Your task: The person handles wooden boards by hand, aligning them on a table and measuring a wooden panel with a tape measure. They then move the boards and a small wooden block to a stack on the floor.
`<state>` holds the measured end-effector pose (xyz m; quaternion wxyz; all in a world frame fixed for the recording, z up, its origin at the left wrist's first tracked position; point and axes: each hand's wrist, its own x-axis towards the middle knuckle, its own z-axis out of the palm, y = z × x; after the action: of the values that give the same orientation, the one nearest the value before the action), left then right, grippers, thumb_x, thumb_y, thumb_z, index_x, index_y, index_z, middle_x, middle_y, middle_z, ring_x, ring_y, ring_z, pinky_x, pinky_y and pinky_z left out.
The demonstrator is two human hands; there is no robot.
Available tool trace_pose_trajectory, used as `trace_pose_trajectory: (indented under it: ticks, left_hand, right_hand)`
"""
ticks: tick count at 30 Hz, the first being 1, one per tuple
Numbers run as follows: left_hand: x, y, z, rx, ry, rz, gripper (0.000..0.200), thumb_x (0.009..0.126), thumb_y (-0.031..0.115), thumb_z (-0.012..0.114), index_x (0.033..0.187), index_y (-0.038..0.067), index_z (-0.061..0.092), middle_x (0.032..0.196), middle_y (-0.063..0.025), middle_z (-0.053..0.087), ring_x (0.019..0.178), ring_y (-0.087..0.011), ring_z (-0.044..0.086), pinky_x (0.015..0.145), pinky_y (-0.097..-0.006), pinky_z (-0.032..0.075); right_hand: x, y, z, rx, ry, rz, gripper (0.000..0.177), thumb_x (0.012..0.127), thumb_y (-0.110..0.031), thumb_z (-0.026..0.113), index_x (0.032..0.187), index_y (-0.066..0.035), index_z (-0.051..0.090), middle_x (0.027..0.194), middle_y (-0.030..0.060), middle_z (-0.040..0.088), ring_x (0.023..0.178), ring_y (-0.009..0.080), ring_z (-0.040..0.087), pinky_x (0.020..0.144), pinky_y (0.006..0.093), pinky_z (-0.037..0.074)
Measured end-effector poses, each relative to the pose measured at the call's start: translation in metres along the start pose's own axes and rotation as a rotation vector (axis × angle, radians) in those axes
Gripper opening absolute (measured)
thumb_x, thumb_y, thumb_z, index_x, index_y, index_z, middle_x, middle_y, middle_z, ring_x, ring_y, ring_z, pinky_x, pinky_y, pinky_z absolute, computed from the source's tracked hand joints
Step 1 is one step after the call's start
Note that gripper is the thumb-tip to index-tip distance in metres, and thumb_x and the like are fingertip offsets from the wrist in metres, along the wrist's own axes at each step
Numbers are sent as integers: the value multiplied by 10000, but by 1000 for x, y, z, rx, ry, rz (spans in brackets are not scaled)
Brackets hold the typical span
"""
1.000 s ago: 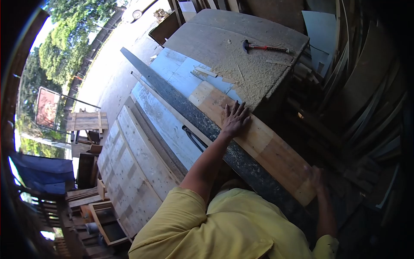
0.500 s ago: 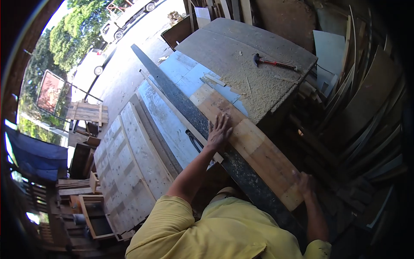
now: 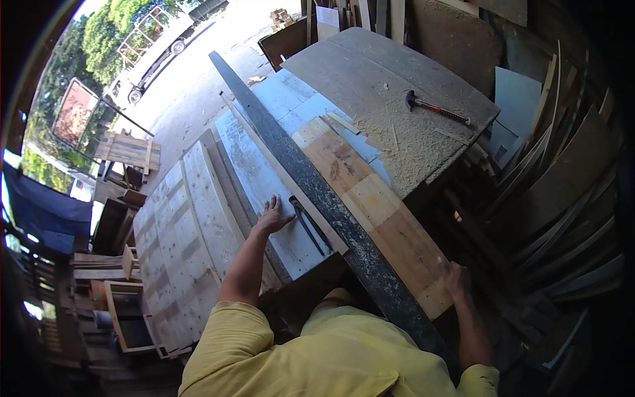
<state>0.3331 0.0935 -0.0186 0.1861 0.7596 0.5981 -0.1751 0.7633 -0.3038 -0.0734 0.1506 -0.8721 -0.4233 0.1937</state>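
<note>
A wide wooden board (image 3: 377, 202) lies along the right side of a long dark fence bar (image 3: 311, 182). My right hand (image 3: 455, 278) is closed on the board's near right edge, close to its end. My left hand (image 3: 272, 217) rests with fingers spread on the light blue table surface (image 3: 251, 172), left of the bar. Just right of that hand lies a pair of dark pincers (image 3: 307, 225), beside a thin wooden strip (image 3: 284, 175) that runs along the bar.
A hammer (image 3: 436, 110) with a red and black handle lies on the sawdust-covered tabletop (image 3: 410, 59). A large patchwork panel (image 3: 178, 238) is at the left. Leaning boards (image 3: 562, 192) crowd the right. Trucks stand outside at the upper left.
My left hand has left the board and moved left onto the blue surface beside the pincers. My right hand stays on the board's near end. The view has shifted slightly.
</note>
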Motion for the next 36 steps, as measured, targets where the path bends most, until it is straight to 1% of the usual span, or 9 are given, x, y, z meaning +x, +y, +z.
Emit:
trace_pose_trajectory:
  ticks: [1,3,4,6,15,21,25,31,36]
  left_hand:
    - [-3,-1,-4,-8,-1,-5,1042,817,668,570,1538,125,50,1607,-104,23,1469,-358,31,1131,-626,116]
    - [-8,-2,-11,104,-66,47,1222,696,679,697,1536,119,9,1606,-103,-11,1470,-354,10,1140,-616,111]
    - [-8,-2,-12,99,-68,45,1222,696,679,697,1536,119,9,1606,-103,-11,1470,-354,10,1140,-616,111]
    - [-9,-5,-13,114,-77,68,1284,648,680,734,1534,110,0,1605,-110,-23,1470,-350,-6,1149,-599,109]
    - [-7,-11,-7,88,-43,89,1259,671,657,729,1533,106,-5,1604,-121,-20,1468,-360,-25,1146,-591,141]
    - [-4,-13,-4,87,-37,91,1246,689,662,712,1530,89,-7,1601,-138,-20,1466,-359,-50,1140,-600,131]
    - [-4,-13,-4,68,-37,91,1250,680,647,728,1532,88,3,1602,-136,-29,1465,-368,-53,1140,-602,118]
    - [-5,-13,-4,51,-33,99,1245,684,638,730,1532,91,2,1602,-136,-31,1464,-371,-61,1141,-601,113]
    - [-2,-15,-1,53,-31,97,1243,682,635,732,1534,100,2,1603,-127,-34,1465,-364,-57,1145,-594,117]
  right_hand:
    - [4,-6,-1,-1,-11,8,725,918,-642,407,841,29,669,791,306,640,799,471,638,685,516,522]
    - [10,-14,0,5,-22,6,721,921,-638,405,841,27,669,791,306,640,800,473,636,689,520,520]
    - [14,-17,0,15,-32,10,716,923,-635,404,842,25,670,791,307,639,802,474,635,693,525,519]
    - [20,-26,1,14,-36,7,713,923,-634,405,844,24,670,791,305,640,802,475,635,695,528,518]
    - [48,-58,9,17,-22,-1,732,919,-649,393,841,27,665,829,305,645,843,480,629,724,537,511]
    - [66,-78,15,20,-34,14,739,919,-655,386,851,25,667,853,306,648,868,481,626,754,537,507]
    - [77,-93,13,19,-68,35,746,915,-660,388,871,26,676,874,303,654,882,475,631,771,530,508]
    - [94,-108,24,22,-28,15,760,909,-666,394,872,39,676,875,306,655,884,473,636,779,515,516]
    - [111,-126,26,21,-39,5,758,915,-658,389,875,41,679,875,313,652,890,470,638,773,515,520]
